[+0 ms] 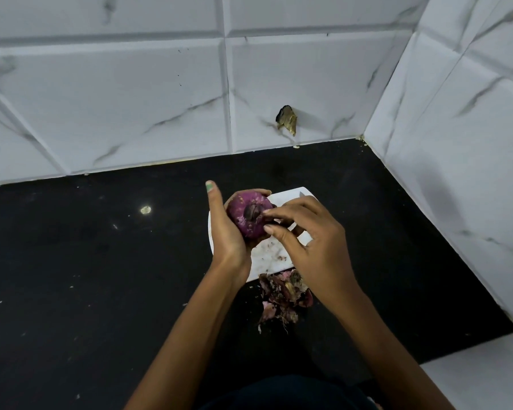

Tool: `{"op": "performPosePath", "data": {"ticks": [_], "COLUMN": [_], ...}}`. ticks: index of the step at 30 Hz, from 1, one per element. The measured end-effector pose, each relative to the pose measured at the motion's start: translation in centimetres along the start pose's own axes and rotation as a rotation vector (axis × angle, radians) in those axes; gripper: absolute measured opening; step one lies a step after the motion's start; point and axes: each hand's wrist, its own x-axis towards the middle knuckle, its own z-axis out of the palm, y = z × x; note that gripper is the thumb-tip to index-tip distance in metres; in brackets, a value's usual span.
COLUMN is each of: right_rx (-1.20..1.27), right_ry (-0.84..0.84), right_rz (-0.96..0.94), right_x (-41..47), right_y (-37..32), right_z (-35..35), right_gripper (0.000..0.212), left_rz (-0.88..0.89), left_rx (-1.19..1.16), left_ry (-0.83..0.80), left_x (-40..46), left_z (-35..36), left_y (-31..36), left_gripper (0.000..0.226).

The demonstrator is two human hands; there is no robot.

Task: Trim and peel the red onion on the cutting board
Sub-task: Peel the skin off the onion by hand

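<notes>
My left hand (225, 229) grips a red onion (247, 216) from the left and below, holding it above the white cutting board (267, 255). The onion is purple with a dark patch of skin on the side facing me. My right hand (305, 241) reaches in from the right, its fingertips pinching at that dark skin. Much of the board is hidden under both hands. No knife is plainly visible.
A pile of dry onion peels (285, 294) lies on the black countertop (101, 261) just in front of the board. White marble-pattern tiles form the back wall and right wall. A hole with debris (286, 118) marks the back wall.
</notes>
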Motion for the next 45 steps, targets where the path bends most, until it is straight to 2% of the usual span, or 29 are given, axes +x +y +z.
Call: {"op": "performPosePath", "data": {"ticks": [5, 9, 13, 17, 20, 23, 27, 30, 32, 34, 37, 39, 42, 45], "right_rx": [0.076, 0.142, 0.141, 0.105, 0.098, 0.149, 0.272, 0.315, 0.386, 0.428, 0.503, 0.447, 0.208, 0.053], "right_ry": [-0.042, -0.072, -0.068, -0.075, -0.13, -0.16, -0.163, -0.19, -0.249, -0.283, -0.173, -0.095, -0.134, -0.277], "right_rz": [0.116, 0.224, 0.208, 0.202, 0.28, 0.468, 0.709, 0.78, 0.78, 0.749, 0.748, 0.726, 0.654, 0.672], "right_x": [0.3, 0.4, 0.4, 0.5, 0.4, 0.2, 0.6, 0.8, 0.6, 0.4, 0.5, 0.6, 0.2, -0.7], "right_y": [-0.3, -0.4, -0.5, -0.6, -0.9, -0.9, -1.0, -1.3, -1.8, -2.3, -2.0, -1.1, 0.7, 1.6], "right_z": [-0.3, -0.7, -0.6, -0.5, -0.3, 0.0, 0.1, 0.2, 0.4, 0.6, -0.1, -0.8, -1.5, -1.5], "right_gripper": [0.005, 0.008, 0.013, 0.004, 0.005, 0.002, 0.008, 0.013, 0.013, 0.012, 0.009, 0.012, 0.016, 0.005], "left_rz": [-0.024, -0.068, -0.078, -0.058, -0.033, 0.068, 0.405, 0.548, 0.561, 0.473, 0.112, -0.054, -0.123, -0.149], "left_rx": [0.029, 0.01, 0.009, 0.028, 0.044, 0.116, 0.364, 0.429, 0.455, 0.405, 0.116, -0.018, -0.15, -0.196], "left_ry": [0.012, 0.04, 0.055, -0.004, -0.028, 0.0, 0.029, 0.057, 0.088, 0.113, 0.164, 0.167, 0.149, 0.126], "left_x": [-0.5, -0.7, -0.6, -0.8, -0.9, -0.8, -0.8, -0.6, -0.4, -0.1, 0.6, 0.7, 0.4, 0.3], "left_z": [0.2, 0.3, 0.3, 0.4, 0.5, 0.6, 0.5, 0.3, 0.2, 0.0, -0.5, -0.9, -0.9, -0.6], "left_y": [0.2, 0.0, 0.1, 0.1, 0.1, -0.2, -1.0, -1.6, -1.9, -1.9, -1.6, -1.2, -0.9, -0.7], "left_gripper": [0.076, 0.071, 0.075, 0.06, 0.053, 0.049, 0.035, 0.028, 0.026, 0.027, 0.038, 0.049, 0.053, 0.048]}}
